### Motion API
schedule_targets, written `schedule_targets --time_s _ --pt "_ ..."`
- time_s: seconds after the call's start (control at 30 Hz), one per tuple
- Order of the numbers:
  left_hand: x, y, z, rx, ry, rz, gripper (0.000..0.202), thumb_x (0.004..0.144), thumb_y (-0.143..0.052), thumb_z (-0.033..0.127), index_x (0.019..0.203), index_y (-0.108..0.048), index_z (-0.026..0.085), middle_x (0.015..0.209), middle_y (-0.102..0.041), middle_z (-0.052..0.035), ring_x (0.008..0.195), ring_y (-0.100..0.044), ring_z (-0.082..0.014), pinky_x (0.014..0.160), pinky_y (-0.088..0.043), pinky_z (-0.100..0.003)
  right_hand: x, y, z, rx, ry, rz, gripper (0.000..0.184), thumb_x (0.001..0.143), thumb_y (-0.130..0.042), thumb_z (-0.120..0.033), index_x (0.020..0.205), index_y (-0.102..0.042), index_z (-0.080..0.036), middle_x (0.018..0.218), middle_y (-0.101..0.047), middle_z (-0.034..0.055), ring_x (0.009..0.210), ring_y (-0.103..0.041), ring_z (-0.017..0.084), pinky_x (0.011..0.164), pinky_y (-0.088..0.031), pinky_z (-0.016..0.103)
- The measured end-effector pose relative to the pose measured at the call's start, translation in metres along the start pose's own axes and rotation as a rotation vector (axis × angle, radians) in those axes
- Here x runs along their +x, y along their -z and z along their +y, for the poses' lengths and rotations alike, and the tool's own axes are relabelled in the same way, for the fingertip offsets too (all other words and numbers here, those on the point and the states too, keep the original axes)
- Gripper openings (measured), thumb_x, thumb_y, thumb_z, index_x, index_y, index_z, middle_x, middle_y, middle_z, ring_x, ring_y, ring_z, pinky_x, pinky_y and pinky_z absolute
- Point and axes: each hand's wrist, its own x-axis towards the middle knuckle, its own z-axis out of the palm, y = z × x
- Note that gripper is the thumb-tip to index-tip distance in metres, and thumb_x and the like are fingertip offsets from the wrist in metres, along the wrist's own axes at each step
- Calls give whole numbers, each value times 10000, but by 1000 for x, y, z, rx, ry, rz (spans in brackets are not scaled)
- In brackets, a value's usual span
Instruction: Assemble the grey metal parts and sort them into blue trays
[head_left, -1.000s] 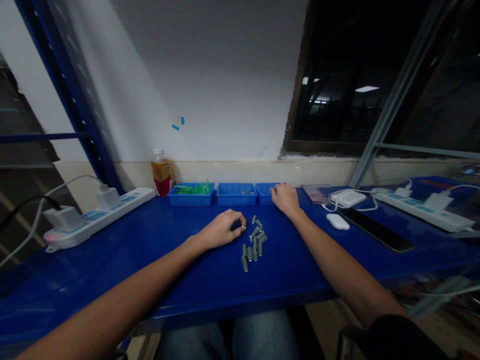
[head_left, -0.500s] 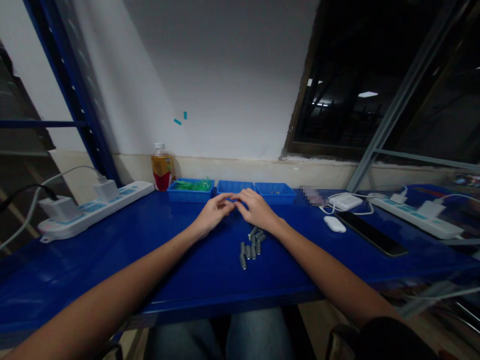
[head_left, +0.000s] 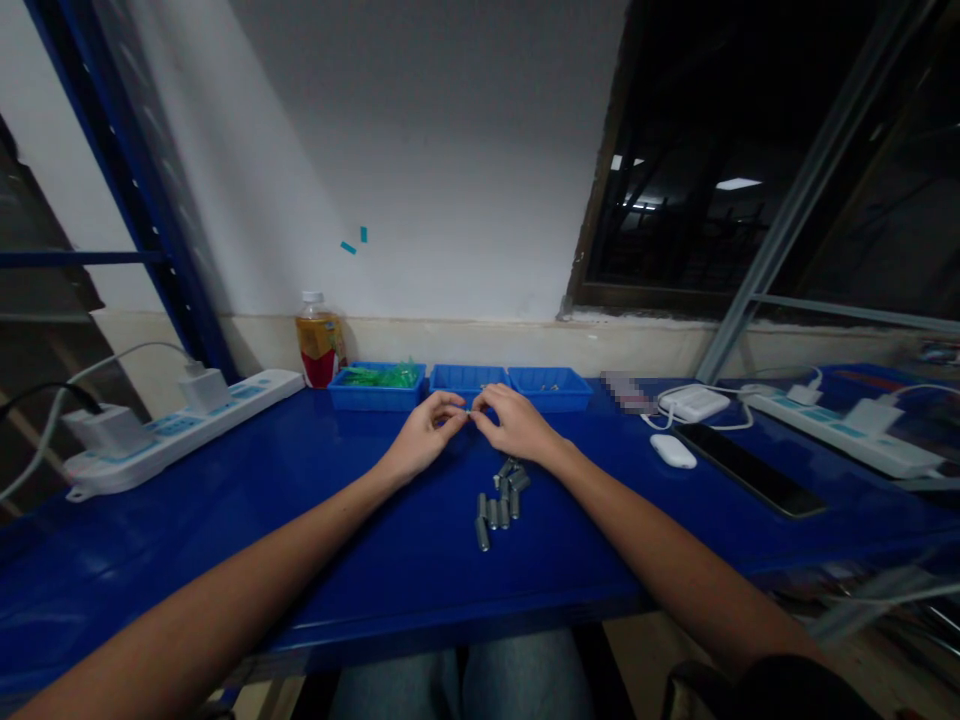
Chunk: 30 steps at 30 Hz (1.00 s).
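Note:
My left hand (head_left: 429,433) and my right hand (head_left: 511,420) meet fingertip to fingertip above the blue table, in front of the middle blue bin (head_left: 469,378). Both are closed in a pinch. A tiny light speck shows between the fingertips, too small to name. Just below my right hand lies a loose group of several grey metal cylinders (head_left: 504,512), some touching each other. The left blue bin (head_left: 377,399) holds green plastic-looking pieces (head_left: 379,375). In the right blue bin (head_left: 550,401) sit a few small bits.
A drink bottle (head_left: 319,342) stands beside the left bin. Power strips with plugs lie on the left (head_left: 187,430) and right (head_left: 847,430). A black phone (head_left: 750,470), a white case (head_left: 673,451) and a white charger with cable (head_left: 694,403) rest at the right.
The fingertips of my two hands have shifted slightly, and a small speck now shows between them. The whole view has moved a little. The metal cylinders lie as before.

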Motion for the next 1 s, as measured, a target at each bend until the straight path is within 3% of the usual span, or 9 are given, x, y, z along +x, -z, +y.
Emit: schedule_targets --time_s 0.2,0.37,0.43,0.53,0.63,0.73,0.87,1.0 --pt "-5 1 11 320 -139 17 209 812 -540 327 934 -571 160 876 -642 -38 807 -603 -164 690 -450 -257 2 -8 0 104 -38 13 167 869 -444 -189 731 -536 -168 736 -564 28 759 -518 152 744 -384 283" --pt "-7 1 17 367 -94 80 257 848 -474 364 891 -612 152 842 -656 -30 777 -598 -164 682 -442 -247 1 -6 -3 107 -41 41 88 856 -478 -211 878 -551 -165 798 -571 37 795 -528 161 758 -392 289" --pt "-7 1 17 375 -74 88 286 859 -448 374 866 -621 148 822 -654 -26 755 -589 -161 667 -433 -242 0 -5 -4 80 4 41 147 821 -523 -188 966 -535 -166 844 -569 43 828 -525 169 769 -395 291" --pt "-7 2 16 398 -54 61 326 870 -421 393 823 -624 142 763 -648 -20 702 -577 -155 633 -417 -240 0 -3 -6 23 75 23 122 818 -512 -153 937 -530 -176 868 -566 49 840 -513 174 773 -393 293" --pt "-6 3 13 382 -61 16 383 890 -377 423 771 -609 141 712 -639 -22 678 -584 -156 634 -425 -246 1 -2 -6 -5 84 19 53 852 -484 -178 878 -530 -176 850 -563 52 830 -510 173 759 -392 288" --pt "-4 3 8 380 -82 -37 400 909 -336 406 772 -604 143 726 -647 -33 696 -600 -165 667 -451 -263 1 -2 -4 -15 61 20 114 886 -449 -221 828 -535 -175 819 -562 48 815 -515 165 753 -392 281" --pt "-8 -1 7 550 -221 -182 254 876 -418 259 999 -616 157 969 -664 -67 877 -600 -189 812 -456 -311 2 0 9 -60 -31 54 187 901 -424 -246 781 -548 -175 800 -578 46 816 -530 163 758 -389 276" --pt "-17 -10 14 685 -415 -408 383 866 -391 129 1219 -517 207 1197 -586 -68 1084 -520 -186 957 -391 -338 1 7 36 -164 -215 144 165 869 -473 -276 806 -583 -170 827 -607 59 826 -540 180 767 -387 284"
